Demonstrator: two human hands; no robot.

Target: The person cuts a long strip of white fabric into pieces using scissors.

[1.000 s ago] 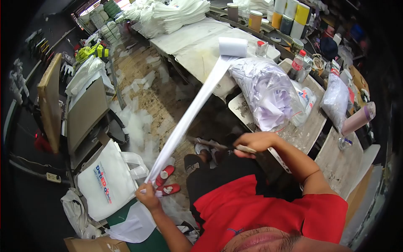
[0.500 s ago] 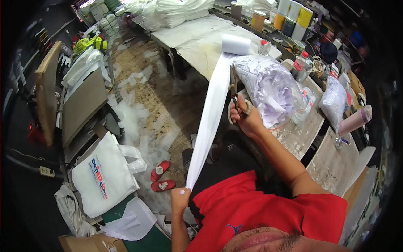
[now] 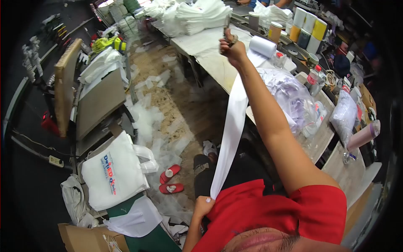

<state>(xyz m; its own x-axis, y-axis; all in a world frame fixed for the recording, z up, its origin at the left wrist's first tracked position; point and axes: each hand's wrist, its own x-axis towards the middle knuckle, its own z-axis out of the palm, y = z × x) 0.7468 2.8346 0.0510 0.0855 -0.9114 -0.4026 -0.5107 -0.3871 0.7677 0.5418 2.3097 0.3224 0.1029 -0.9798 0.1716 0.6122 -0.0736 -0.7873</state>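
Note:
My left hand [image 3: 204,206] is closed on the lower end of a long white strip of material [image 3: 233,122], close to my red shirt. The strip rises from there, passes behind my right forearm and runs to a white roll [image 3: 263,46] lying on the table. My right hand [image 3: 233,49] is stretched out over the table, left of the roll, its fingers wrapped round a pair of scissors [image 3: 227,30]. The blades point away from me, and most of the handles are hidden by the fingers. A clear plastic bag of white pieces [image 3: 289,98] lies right of my forearm.
Stacked white bags [image 3: 197,19] lie at the table's [image 3: 201,46] far end. Cans [image 3: 274,32] and a bottle [image 3: 312,75] line its right side. On the left are a printed white tote bag [image 3: 115,172], a leaning board [image 3: 67,84] and red slippers [image 3: 170,180]. Scraps litter the floor.
My right hand has swung forward with the scissors, from beside the strip to beyond the roll. My left hand still holds the strip's end. The whole view has shifted slightly.

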